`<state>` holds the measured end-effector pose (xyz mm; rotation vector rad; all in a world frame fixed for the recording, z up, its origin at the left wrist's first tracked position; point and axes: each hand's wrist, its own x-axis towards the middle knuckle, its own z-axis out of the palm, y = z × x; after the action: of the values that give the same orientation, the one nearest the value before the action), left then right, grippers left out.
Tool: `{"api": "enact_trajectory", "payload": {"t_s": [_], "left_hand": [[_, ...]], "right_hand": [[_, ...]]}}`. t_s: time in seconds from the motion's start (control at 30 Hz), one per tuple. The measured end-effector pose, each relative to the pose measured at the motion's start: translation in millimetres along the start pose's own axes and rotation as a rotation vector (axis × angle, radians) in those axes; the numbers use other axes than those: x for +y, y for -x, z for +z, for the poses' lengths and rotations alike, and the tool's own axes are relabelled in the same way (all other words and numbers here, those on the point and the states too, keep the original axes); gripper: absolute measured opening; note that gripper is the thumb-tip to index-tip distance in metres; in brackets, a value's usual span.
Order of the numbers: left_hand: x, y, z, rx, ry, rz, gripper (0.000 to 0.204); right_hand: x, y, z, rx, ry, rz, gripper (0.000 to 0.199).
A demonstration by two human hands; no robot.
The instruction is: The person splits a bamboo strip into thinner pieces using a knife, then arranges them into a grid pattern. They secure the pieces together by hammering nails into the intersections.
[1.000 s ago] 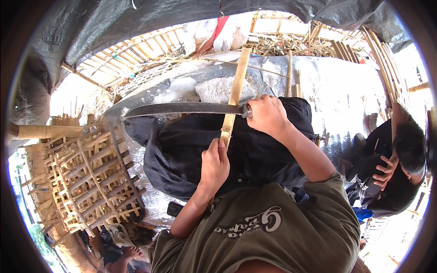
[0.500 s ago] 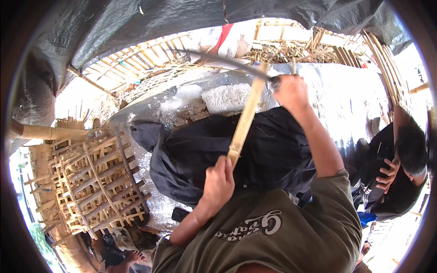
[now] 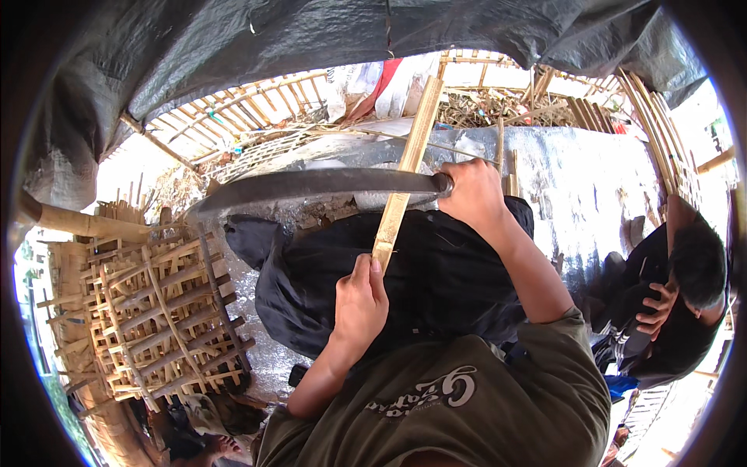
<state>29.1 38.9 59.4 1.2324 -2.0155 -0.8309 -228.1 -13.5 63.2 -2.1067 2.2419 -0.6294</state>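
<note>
— Bamboo strip point(image 3: 405, 159), pale, flat and long: position?
— Upright over dark cloth point(image 3: 436, 288) on my lap. My left hand point(image 3: 359, 300) grips its lower end.
— Right hand point(image 3: 471, 194)?
— Fist closed around the long dark machete point(image 3: 311, 187), blade lying crosswise against the strip.

Matt dull-metal blade point(image 3: 311, 185), pale smooth bamboo slat point(image 3: 405, 167) (fibrous-looking), black cloth point(image 3: 451, 272) beneath.
</note>
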Motion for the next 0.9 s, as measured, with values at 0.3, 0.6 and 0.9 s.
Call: {"api": "enact_trajectory", "payload": {"t_s": [0.3,0.6,0.9], "left_hand": [[0,15,-2,0.005,0.044,-0.016,0.016],[-23,31,-1,-0.002,0.132,-0.067,0.018],[-69,37,-2,-0.251,0.688,-0.789,0.038]], "right_hand": [[44,-37,-4,0.111,0.035,0.136,0.017],[102,-81,38,-0.064,0.07,0.484,0.024],[210,-30,42,0.044,-0.095,0.583,0.04]]}}
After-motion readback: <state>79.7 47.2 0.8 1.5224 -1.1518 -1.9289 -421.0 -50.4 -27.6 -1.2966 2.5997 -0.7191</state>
